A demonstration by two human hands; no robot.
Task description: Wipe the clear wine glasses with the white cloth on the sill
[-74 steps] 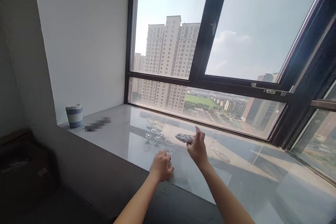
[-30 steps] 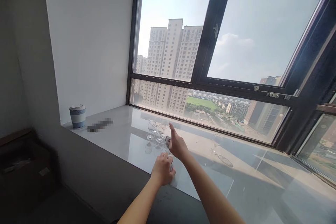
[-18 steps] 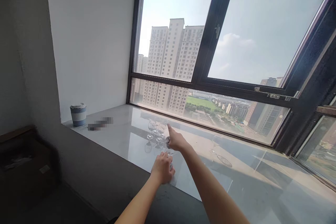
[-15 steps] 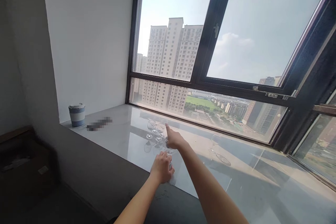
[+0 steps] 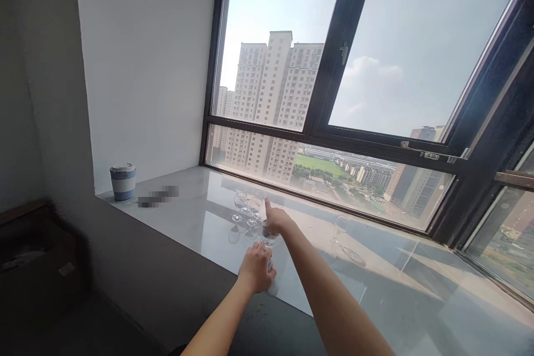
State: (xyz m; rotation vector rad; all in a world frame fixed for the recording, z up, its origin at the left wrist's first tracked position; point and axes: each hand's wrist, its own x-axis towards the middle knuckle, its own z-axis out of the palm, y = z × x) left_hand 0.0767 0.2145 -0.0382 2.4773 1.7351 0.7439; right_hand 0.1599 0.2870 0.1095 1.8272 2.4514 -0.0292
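Observation:
My left hand (image 5: pixel 256 268) is at the front edge of the glossy sill, its fingers curled round a clear glass (image 5: pixel 270 262) that is mostly hidden. A little farther in, my right hand (image 5: pixel 278 220) is closed on another clear glass (image 5: pixel 270 240), whose lower part shows beneath the fingers. One finger or thumb points up. Just left of that hand, several stemmed glasses stand upright close together, among them a front glass (image 5: pixel 254 208) and a left glass (image 5: pixel 240 204). A lone stemmed glass (image 5: pixel 340 228) stands to the right, casting a shadow.
A blue and white lidded cup (image 5: pixel 123 182) stands at the sill's left end, beside a blurred-out dark object (image 5: pixel 157 197). Behind the sill (image 5: pixel 179 222) runs a dark-framed window (image 5: pixel 317 136). A brown box (image 5: pixel 41 250) sits low at the left.
Both hands keep almost the same place and grip. The view has shifted very slightly; the glasses and the cup stand where they were.

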